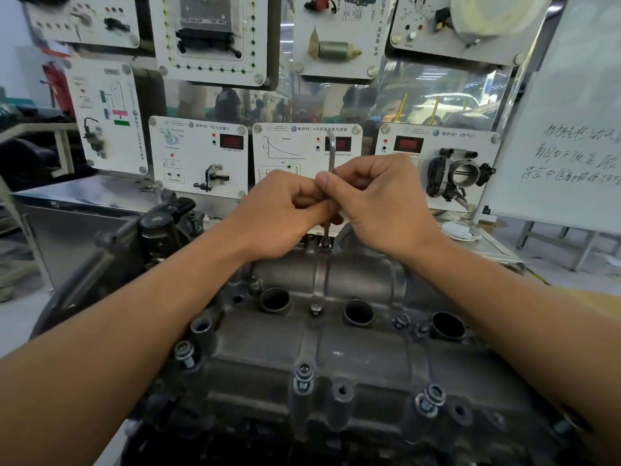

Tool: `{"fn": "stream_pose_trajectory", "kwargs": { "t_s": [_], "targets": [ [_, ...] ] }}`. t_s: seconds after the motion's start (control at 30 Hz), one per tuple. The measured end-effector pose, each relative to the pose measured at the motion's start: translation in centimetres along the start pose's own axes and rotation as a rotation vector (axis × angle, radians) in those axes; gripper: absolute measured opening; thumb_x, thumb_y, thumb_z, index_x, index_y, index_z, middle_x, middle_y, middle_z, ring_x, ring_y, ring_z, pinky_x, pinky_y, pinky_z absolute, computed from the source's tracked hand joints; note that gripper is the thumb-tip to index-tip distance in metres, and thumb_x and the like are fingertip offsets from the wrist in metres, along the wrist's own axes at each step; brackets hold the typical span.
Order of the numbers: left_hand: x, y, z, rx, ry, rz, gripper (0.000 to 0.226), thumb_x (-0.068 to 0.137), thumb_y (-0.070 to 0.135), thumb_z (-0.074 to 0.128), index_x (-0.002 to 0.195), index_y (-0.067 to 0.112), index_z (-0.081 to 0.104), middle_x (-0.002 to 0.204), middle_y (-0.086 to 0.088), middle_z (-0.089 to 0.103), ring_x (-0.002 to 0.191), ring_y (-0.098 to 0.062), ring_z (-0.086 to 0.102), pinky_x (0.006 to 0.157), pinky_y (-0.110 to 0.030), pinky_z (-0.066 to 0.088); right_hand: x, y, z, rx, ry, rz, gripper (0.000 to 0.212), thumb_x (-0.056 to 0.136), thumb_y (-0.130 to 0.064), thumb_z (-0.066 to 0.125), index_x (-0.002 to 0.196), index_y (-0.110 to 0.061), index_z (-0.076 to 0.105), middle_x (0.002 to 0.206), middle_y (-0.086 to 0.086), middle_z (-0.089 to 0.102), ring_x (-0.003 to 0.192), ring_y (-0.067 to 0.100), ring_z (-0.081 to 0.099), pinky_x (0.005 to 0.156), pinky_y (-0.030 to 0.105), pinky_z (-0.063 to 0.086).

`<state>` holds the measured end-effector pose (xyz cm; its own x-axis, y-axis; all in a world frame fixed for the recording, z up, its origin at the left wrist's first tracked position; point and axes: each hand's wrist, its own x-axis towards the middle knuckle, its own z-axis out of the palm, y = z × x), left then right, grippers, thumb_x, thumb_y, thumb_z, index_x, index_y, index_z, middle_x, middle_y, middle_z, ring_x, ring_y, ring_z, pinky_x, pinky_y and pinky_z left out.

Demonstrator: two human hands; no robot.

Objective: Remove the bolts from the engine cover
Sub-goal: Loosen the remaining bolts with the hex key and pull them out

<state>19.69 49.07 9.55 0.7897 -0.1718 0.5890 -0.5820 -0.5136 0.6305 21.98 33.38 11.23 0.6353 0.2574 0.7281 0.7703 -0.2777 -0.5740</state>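
Key [331,153] stands on engine cover [363,358] (far edge).

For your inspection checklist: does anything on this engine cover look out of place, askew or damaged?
Along the near edge of the engine cover, the left bolt, middle bolt and right bolt stand raised, threads showing. The bolt between the round holes sits low. No damage shows.

Bright, even indoor light from overhead, soft, with few hard shadows. Dull sheen on the ridges of the engine cover [356,361]; deep shade under its near edge. Glare and reflections on the glossy backboard [403,95] behind the engine cover. Slight softness on the training panels [198,156] there. Strong wide-angle bending outward from the engine cover, plainest in the leaning whiteboard [568,129] to its right.
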Motion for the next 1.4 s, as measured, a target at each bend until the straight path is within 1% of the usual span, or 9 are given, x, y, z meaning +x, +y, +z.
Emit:
{"fn": "stream_pose_trajectory", "kwargs": {
  "t_s": [0.1, 0.23, 0.37, 0.57, 0.77, 0.9, 1.07, 1.27, 1.4],
  "targets": [
    [-0.19, 0.17, -0.15, 0.018, -0.077, 0.021, 0.016, 0.097, 0.007, 0.06, 0.102, 0.011, 0.075, 0.089, 0.001, 0.077, 0.09, -0.009, 0.073, 0.084, -0.024, 0.055, -0.13, 0.06, -0.35, -0.015, -0.079, 0.001, 0.022, 0.096, -0.015, 0.064, 0.081, -0.003, 0.075, 0.059, -0.001, 0.069, 0.048, 0.005, 0.06, 0.05, 0.021, 0.048],
    [0.05, -0.03, -0.04, 0.057, -0.081, 0.021, 0.015, 0.097, 0.012, 0.061, 0.097, 0.006, 0.075, 0.084, -0.021, 0.074, 0.082, -0.038, 0.07, 0.082, -0.047, 0.054, -0.26, -0.02, -0.73, -0.057, -0.168, -0.028, 0.031, 0.102, -0.012, 0.051, 0.082, 0.004, 0.069, 0.065, 0.015, 0.066, 0.056, 0.018, 0.057, 0.054, 0.035, 0.047],
    [0.02, 0.09, 0.16, -0.001, 0.015, 0.035, 0.011, 0.087, 0.01, 0.073, 0.097, 0.007, 0.077, 0.08, -0.001, 0.078, 0.077, -0.013, 0.075, 0.075, -0.02, 0.057, -0.23, 0.06, -0.57, -0.006, -0.116, -0.027, 0.024, 0.098, -0.016, 0.061, 0.083, -0.003, 0.075, 0.069, 0.012, 0.072, 0.064, 0.014, 0.068, 0.062, 0.033, 0.056],
    [0.32, 0.2, 0.62, 0.001, 0.093, 0.028, 0.021, 0.077, 0.019, 0.083, 0.087, 0.003, 0.075, 0.077, -0.017, 0.074, 0.077, -0.036, 0.071, 0.077, -0.048, 0.057, 0.17, 0.48, -0.36, 0.035, 0.017, 0.004, 0.014, 0.083, -0.019, 0.08, 0.08, -0.005, 0.078, 0.07, 0.004, 0.074, 0.065, 0.016, 0.071, 0.06, 0.031, 0.058],
    [0.21, 0.16, 0.31, 0.04, 0.017, 0.011, 0.01, 0.092, 0.019, 0.068, 0.092, 0.015, 0.077, 0.082, -0.005, 0.077, 0.083, -0.021, 0.074, 0.085, -0.042, 0.056, 0.15, 0.44, -0.46, 0.018, -0.079, -0.019, 0.02, 0.095, -0.014, 0.065, 0.084, -0.002, 0.077, 0.069, 0.012, 0.073, 0.064, 0.024, 0.069, 0.058, 0.031, 0.056],
    [0.2, 0.04, 0.15, 0.075, -0.076, 0.034, 0.016, 0.098, 0.012, 0.06, 0.102, 0.013, 0.075, 0.088, -0.018, 0.075, 0.09, -0.037, 0.071, 0.088, -0.049, 0.054, 0.14, 0.47, -0.75, 0.003, -0.174, -0.033, 0.028, 0.101, -0.013, 0.053, 0.09, 0.002, 0.073, 0.078, 0.02, 0.072, 0.072, 0.031, 0.069, 0.063, 0.039, 0.055],
    [0.15, 0.26, 0.35, 0.028, 0.02, 0.056, 0.006, 0.089, 0.009, 0.072, 0.089, 0.014, 0.076, 0.076, 0.007, 0.076, 0.073, -0.006, 0.073, 0.074, -0.018, 0.056, 0.13, 0.33, -0.74, 0.108, -0.09, -0.024, 0.02, 0.094, -0.016, 0.068, 0.083, -0.002, 0.077, 0.071, 0.012, 0.074, 0.062, 0.018, 0.07, 0.057, 0.026, 0.056],
    [0.52, 0.45, 0.64, 0.046, 0.11, 0.072, 0.02, 0.077, 0.015, 0.083, 0.085, 0.0, 0.073, 0.074, -0.017, 0.072, 0.071, -0.032, 0.069, 0.07, -0.041, 0.056, 0.44, 0.56, -0.35, 0.106, 0.023, -0.004, 0.013, 0.081, -0.014, 0.081, 0.075, -0.004, 0.076, 0.069, 0.008, 0.074, 0.064, 0.024, 0.072, 0.057, 0.031, 0.058],
    [0.28, 0.45, 0.35, -0.018, 0.046, 0.039, 0.01, 0.089, 0.014, 0.072, 0.097, 0.012, 0.076, 0.086, -0.004, 0.078, 0.084, -0.015, 0.075, 0.086, -0.035, 0.058, 0.27, 0.37, -0.59, 0.135, -0.035, -0.005, 0.01, 0.087, -0.012, 0.074, 0.081, -0.004, 0.076, 0.07, 0.008, 0.074, 0.061, 0.019, 0.071, 0.054, 0.025, 0.056]
  ]
}}
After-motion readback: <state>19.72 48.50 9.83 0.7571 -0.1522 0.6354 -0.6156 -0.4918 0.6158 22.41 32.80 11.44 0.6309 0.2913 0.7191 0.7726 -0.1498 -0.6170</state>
